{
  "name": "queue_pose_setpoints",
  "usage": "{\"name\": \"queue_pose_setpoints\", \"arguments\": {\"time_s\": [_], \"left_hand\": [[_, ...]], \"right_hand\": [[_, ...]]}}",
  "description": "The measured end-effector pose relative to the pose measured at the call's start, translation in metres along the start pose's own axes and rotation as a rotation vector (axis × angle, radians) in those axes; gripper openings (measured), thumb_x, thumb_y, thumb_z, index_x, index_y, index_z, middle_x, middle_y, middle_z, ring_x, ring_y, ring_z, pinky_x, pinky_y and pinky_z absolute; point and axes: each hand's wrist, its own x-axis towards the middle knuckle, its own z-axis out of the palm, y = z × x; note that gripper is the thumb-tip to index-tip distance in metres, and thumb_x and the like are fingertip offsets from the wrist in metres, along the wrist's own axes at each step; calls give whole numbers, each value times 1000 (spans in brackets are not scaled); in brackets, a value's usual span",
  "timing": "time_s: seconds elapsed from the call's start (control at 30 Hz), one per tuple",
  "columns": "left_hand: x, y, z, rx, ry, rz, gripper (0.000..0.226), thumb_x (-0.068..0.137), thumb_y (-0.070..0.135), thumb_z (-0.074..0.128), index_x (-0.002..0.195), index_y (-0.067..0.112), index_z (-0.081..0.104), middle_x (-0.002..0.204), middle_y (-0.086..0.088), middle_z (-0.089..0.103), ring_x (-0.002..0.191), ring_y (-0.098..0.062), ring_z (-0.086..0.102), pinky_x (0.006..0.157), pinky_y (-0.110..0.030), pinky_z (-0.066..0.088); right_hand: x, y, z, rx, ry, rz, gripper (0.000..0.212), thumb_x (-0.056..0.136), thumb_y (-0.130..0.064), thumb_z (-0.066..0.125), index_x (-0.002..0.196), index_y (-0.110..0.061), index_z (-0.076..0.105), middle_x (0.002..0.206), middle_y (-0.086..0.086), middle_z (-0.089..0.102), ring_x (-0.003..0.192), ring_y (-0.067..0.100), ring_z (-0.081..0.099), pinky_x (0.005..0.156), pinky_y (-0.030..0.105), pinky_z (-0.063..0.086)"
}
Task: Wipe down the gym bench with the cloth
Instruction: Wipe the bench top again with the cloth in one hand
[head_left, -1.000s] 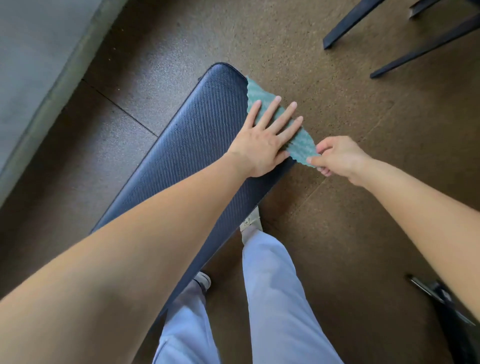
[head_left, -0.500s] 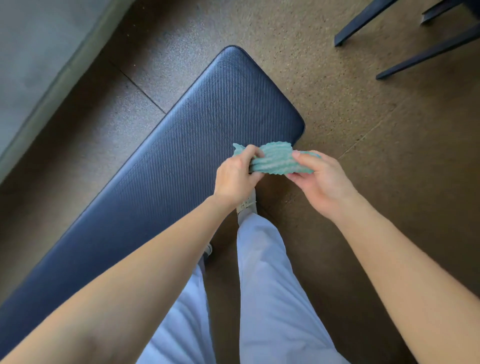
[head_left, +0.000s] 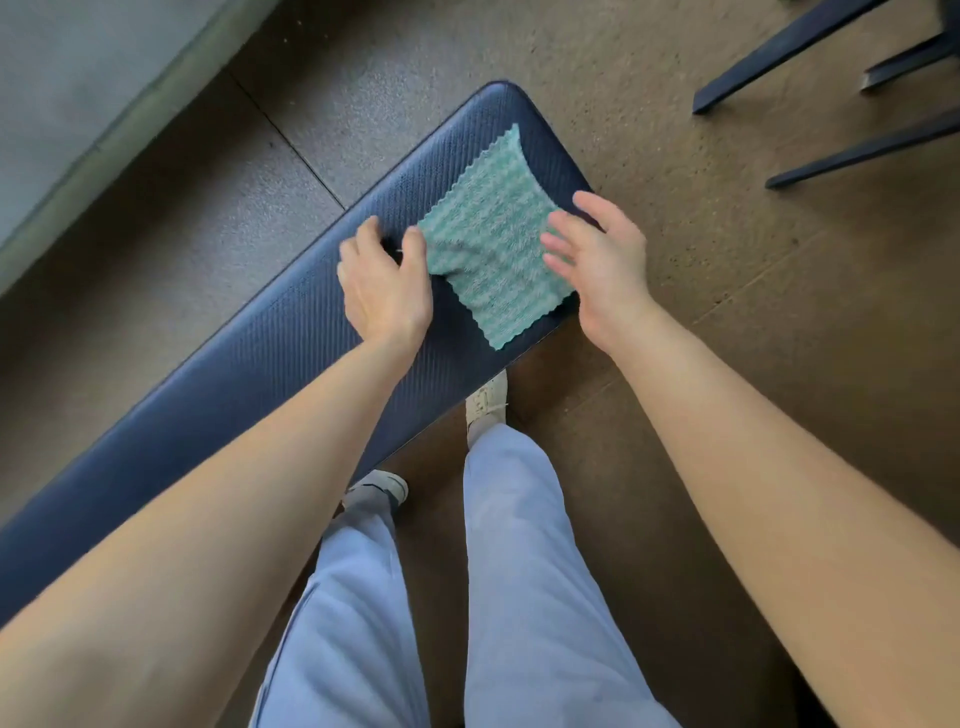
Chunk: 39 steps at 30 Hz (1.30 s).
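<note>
**Cloth spread flat on the bench end, both hands at its edges**

Teal waffle-weave cloth (head_left: 488, 244) lies opened out on the dark blue padded gym bench (head_left: 249, 374), near the bench's far rounded end. It sits as a tilted square: one corner points toward the far end, the opposite corner reaches the near edge of the pad. Zigzag-cut edges visible along its far-left side.

Left hand (head_left: 384, 283): palm down on the pad, just left of the cloth. Fingers curled, knuckles raised. Thumb and forefinger meet at the cloth's left corner, and the fabric bunches slightly there; grip reads as a pinch on that corner. Forearm runs in long and straight from the lower left, crossing over the bench.

Right hand (head_left: 597, 254): at the cloth's right edge, above the bench's near-right rim. Fingers spread and extended, slightly blurred, tips overlapping the cloth's margin. Grip is loose and spread, closed on nothing; whether the fingertips actually press the fabric I cannot tell. Wrist bent a little inward, forearm coming in from the lower right.

Person stands at the bench's near side: light blue trousers (head_left: 519, 571), pale shoes (head_left: 485, 397) on the brown speckled floor (head_left: 727, 312). Dark metal frame legs (head_left: 857, 148) at upper right, well apart from the bench.
</note>
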Motion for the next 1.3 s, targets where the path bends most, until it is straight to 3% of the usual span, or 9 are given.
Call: {"name": "queue_pose_setpoints", "arguments": {"time_s": [0.1,0.17,0.27,0.37,0.43,0.77,1.0,1.17,1.3], "left_hand": [[-13,-8,10,108,138,384,38,96,33,50,127,15,62,123,-7,59,114,-27,53,93,-41,45],[-23,-12,22,134,84,698,30,97,20,53,122,9,66,119,-12,62,109,-31,56,91,-44,48],[-23,-23,47,372,-120,913,47,102,19,50,146,0,50,151,-21,49,141,-39,45,114,-51,39],[-7,-30,59,611,-198,804,72,108,40,35,162,-1,11,170,-23,6,159,-36,4,129,-50,12],[9,-29,58,660,-194,787,82,106,54,28,162,0,1,171,-21,-3,159,-33,-4,130,-48,4],[72,20,46,728,-126,815,84,104,61,16,163,4,-1,171,-21,-4,159,-35,-4,129,-51,2],[10,-24,63,746,-183,924,82,104,56,20,163,4,0,170,-24,-4,158,-40,-4,127,-55,7],[-39,-63,65,721,-270,970,80,105,53,30,164,5,3,171,-21,-1,159,-38,-3,128,-55,7],[-44,-92,33,606,-154,755,82,99,45,46,164,7,13,171,-19,6,158,-40,3,128,-57,5]], "right_hand": [[9,28,6,-581,-18,-401,39,90,-10,66,128,-11,65,125,4,68,110,13,66,102,39,54],[19,51,0,-872,-117,-648,36,90,-8,63,127,-7,65,134,11,62,125,24,58,110,44,46],[38,68,-6,-1119,-293,-811,48,98,-9,57,145,-4,51,161,13,37,152,29,30,125,41,26],[59,68,-7,-1409,-368,-870,65,105,-26,47,161,-8,20,172,9,8,159,24,2,129,45,15],[74,58,-5,-1559,-347,-893,70,106,-39,40,163,-12,9,172,10,-1,159,26,-4,129,45,9],[122,-4,27,-1707,-279,-901,73,104,-52,24,163,-20,-4,171,15,-11,158,31,-9,128,48,1],[72,60,-19,-1790,-206,-827,75,106,-51,23,162,-13,-8,169,21,-11,157,35,-10,128,53,1],[19,113,-42,-1722,-169,-730,79,103,-49,40,164,-16,3,170,21,-2,157,40,-4,125,60,5],[28,107,-13,-1747,-209,-828,80,97,-73,29,163,-36,3,171,13,-3,154,51,-4,119,73,3]]}}
